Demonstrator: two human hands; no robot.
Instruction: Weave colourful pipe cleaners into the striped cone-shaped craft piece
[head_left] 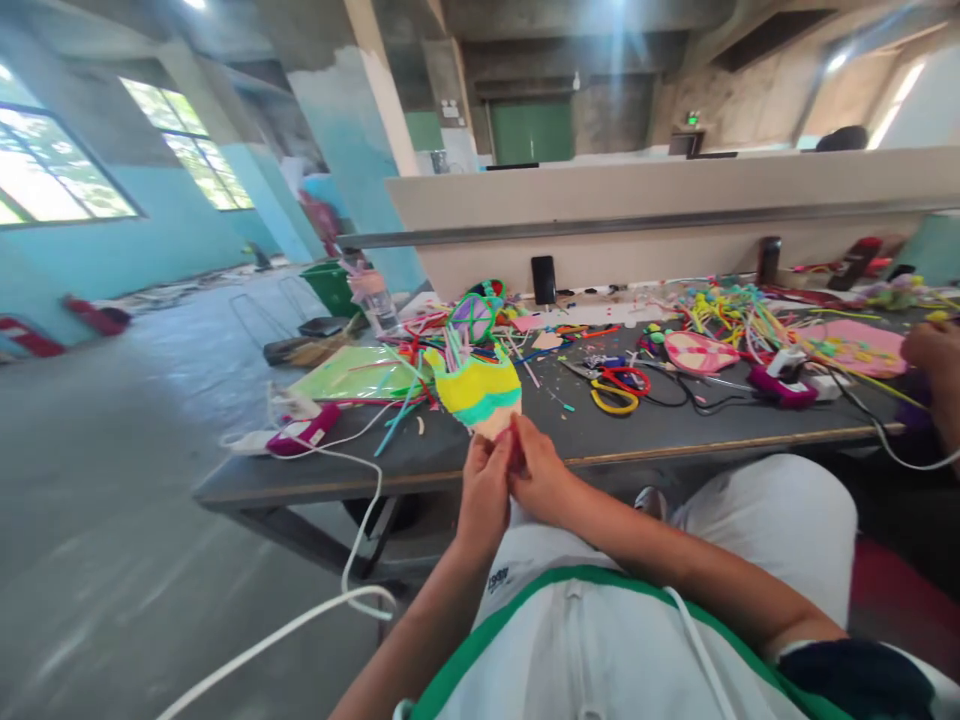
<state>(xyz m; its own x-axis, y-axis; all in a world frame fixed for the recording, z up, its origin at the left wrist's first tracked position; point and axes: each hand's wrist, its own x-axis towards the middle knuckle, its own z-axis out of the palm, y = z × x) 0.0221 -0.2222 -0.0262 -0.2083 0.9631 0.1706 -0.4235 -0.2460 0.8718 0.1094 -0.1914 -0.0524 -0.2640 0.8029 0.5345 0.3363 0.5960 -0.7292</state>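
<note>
A flat craft cutout (478, 388) with yellow, teal and peach bands and a pointed, green-edged top is held up at the table's front edge. My left hand (484, 490) pinches its lower end from the left. My right hand (541, 475) closes on the same end from the right, fingertips against those of the left. Something pinkish-red shows between the fingers, too small to name. Behind the cutout lies a round green-rimmed craft piece (474, 316) among pipe cleaners.
Yellow-handled scissors (615, 400) lie right of the hands. A purple glue gun (304, 430) with a white cord sits at the left table corner, another purple tool (784, 388) to the right. A phone (544, 280) leans on the partition (645, 255). Another person's hand (934, 355) is far right.
</note>
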